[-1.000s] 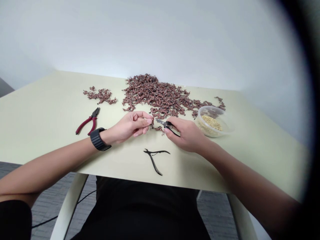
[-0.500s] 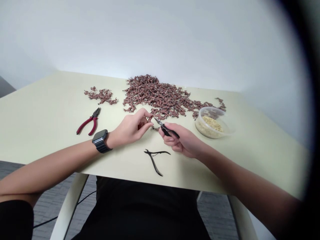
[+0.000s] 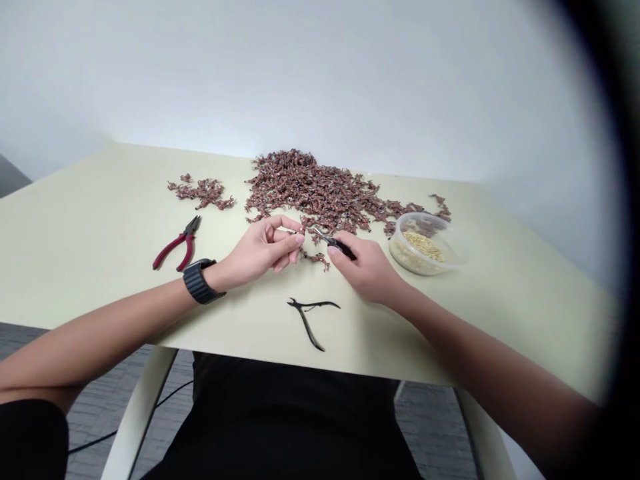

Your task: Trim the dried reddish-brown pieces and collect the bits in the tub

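My left hand (image 3: 263, 250), with a black watch (image 3: 199, 282) on the wrist, is closed in a pinch on a small reddish-brown piece held just above the table. My right hand (image 3: 367, 267) is wrapped round small black pliers (image 3: 334, 243), whose tips point left at the pinched piece. A few loose reddish-brown pieces (image 3: 316, 257) lie on the table between and just below the two hands. Behind the hands spreads a large heap of the same pieces (image 3: 320, 190).
Black nippers (image 3: 309, 317) lie near the front edge of the pale table (image 3: 90, 240). Red-handled pliers (image 3: 177, 243) lie to the left. A smaller heap of pieces (image 3: 203, 190) sits at back left. A clear plastic tub (image 3: 425, 243) holds small yellowish bits at right.
My right hand has rolled palm-down and moved slightly up and right with the pliers. My left hand's fingers shifted a little round the piece. Nothing else moved.
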### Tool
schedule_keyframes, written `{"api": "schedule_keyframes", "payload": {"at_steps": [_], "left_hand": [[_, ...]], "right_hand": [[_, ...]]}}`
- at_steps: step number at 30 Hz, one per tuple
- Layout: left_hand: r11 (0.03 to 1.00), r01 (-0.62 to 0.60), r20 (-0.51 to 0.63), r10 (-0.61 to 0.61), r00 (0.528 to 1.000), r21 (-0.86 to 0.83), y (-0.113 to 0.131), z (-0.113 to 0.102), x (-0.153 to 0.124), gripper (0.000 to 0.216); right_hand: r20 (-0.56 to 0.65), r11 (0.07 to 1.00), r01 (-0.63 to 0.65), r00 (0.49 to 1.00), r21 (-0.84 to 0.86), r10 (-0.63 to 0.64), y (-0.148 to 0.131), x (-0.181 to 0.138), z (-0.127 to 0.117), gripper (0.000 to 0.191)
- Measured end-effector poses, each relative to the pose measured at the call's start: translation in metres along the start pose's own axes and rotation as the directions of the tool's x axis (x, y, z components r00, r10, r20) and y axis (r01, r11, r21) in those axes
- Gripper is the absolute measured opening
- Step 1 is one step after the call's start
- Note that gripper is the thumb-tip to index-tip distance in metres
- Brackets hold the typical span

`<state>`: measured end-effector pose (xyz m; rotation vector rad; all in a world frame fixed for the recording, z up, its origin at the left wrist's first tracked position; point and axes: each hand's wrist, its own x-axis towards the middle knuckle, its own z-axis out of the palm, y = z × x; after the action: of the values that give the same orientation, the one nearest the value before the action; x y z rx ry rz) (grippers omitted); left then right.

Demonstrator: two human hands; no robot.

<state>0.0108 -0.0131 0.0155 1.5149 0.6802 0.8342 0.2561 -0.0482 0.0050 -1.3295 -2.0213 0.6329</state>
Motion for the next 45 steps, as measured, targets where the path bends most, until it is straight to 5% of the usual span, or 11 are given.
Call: {"api": "schedule_keyframes", "payload": {"at_steps": [6, 23, 26, 29, 33, 35, 37, 39, 41, 43, 45], "left_hand": [[0.989, 0.052, 0.014, -0.051, 0.999, -0.136, -0.003, -0.002, 0.001, 0.032], [0.999, 0.031, 0.045, -0.03, 0.999, -0.031, -0.001, -0.003, -0.001, 0.033], [0.998, -0.013, 0.064, 0.009, 0.998, 0.063, -0.001, -0.004, -0.002, 0.035], [0.966, -0.123, 0.063, 0.111, 0.992, 0.228, -0.001, -0.005, -0.004, 0.033], [0.801, -0.254, 0.061, 0.264, 0.963, 0.543, 0.002, -0.01, -0.006, 0.032], [0.724, -0.276, 0.077, 0.296, 0.952, 0.633, 0.003, -0.012, -0.005, 0.03], [0.714, -0.277, 0.083, 0.294, 0.952, 0.643, 0.002, -0.012, -0.005, 0.029], [0.793, -0.243, 0.059, 0.255, 0.965, 0.558, -0.002, -0.011, -0.004, 0.03], [0.902, -0.176, 0.03, 0.179, 0.983, 0.395, -0.005, -0.009, -0.002, 0.032], [0.967, -0.098, 0.021, 0.096, 0.995, 0.235, -0.007, -0.007, -0.001, 0.035], [0.989, -0.045, 0.019, 0.043, 0.999, 0.144, -0.007, -0.006, 0.0, 0.037]], "right_hand": [[0.008, 0.967, 0.141, 0.99, -0.215, -0.142, 0.002, -0.001, -0.005, 0.024], [0.059, 0.966, 0.16, 0.987, -0.201, -0.152, -0.003, -0.001, -0.008, 0.025], [0.093, 0.995, 0.072, 0.994, -0.071, -0.065, -0.005, -0.002, -0.008, 0.029], [0.23, 0.96, -0.136, 0.97, 0.243, 0.079, -0.01, -0.003, -0.009, 0.035], [0.592, 0.583, -0.584, 0.779, 0.565, 0.207, -0.017, -0.001, -0.015, 0.041], [0.672, 0.447, -0.673, 0.716, 0.589, 0.192, -0.019, 0.001, -0.018, 0.042], [0.688, 0.42, -0.692, 0.7, 0.587, 0.192, -0.019, 0.002, -0.018, 0.043], [0.635, 0.493, -0.646, 0.74, 0.582, 0.221, -0.016, 0.002, -0.015, 0.044], [0.485, 0.687, -0.496, 0.843, 0.532, 0.233, -0.012, 0.001, -0.01, 0.042], [0.262, 0.901, -0.255, 0.95, 0.35, 0.168, -0.01, -0.001, -0.005, 0.038], [0.102, 0.993, -0.068, 0.993, 0.099, 0.058, -0.008, -0.002, -0.002, 0.035]]}}
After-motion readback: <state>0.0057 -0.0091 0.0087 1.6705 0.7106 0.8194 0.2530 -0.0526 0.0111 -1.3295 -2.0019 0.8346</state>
